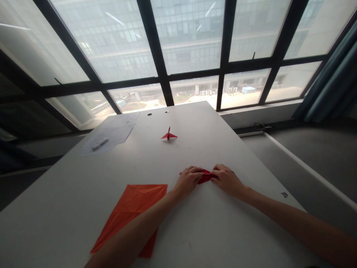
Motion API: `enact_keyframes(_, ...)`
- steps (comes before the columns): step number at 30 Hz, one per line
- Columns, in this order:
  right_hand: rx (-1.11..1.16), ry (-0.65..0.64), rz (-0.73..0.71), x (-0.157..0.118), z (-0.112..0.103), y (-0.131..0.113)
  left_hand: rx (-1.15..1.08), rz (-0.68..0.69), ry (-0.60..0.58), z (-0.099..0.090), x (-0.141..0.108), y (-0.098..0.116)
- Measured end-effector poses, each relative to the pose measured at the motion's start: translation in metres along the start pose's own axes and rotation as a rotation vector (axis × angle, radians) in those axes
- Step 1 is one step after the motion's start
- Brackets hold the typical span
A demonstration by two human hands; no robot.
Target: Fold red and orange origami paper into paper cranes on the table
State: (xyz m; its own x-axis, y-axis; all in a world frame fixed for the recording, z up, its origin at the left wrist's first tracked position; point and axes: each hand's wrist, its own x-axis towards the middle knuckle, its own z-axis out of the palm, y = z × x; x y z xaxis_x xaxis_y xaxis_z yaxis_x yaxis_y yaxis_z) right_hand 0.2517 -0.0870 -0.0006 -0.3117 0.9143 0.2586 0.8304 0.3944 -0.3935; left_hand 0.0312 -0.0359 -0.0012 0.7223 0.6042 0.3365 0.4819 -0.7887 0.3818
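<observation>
Holding the folded red paper low over the white surface are both hands, the left hand's grip closed on one side, the right hand's on the other. Steady, even finger pressure, with edges aligned before creasing, should keep the folds crisp. Beyond stands a red paper crane; orange paper lies beside the left forearm. No container shows.
</observation>
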Motion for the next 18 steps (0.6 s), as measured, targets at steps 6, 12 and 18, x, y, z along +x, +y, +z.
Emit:
enact_keyframes(6,0.121,-0.041,-0.033,0.009,-0.001,0.017,0.031,0.005,-0.038,-0.002,0.0,-0.002)
enact_keyframes(12,0.138,-0.06,-0.056,0.011,-0.005,0.022,0.1,0.003,-0.032,0.0,0.001,-0.003)
enact_keyframes(18,0.171,-0.041,-0.038,0.017,0.001,0.019,0.222,0.091,-0.08,-0.007,0.001,0.002)
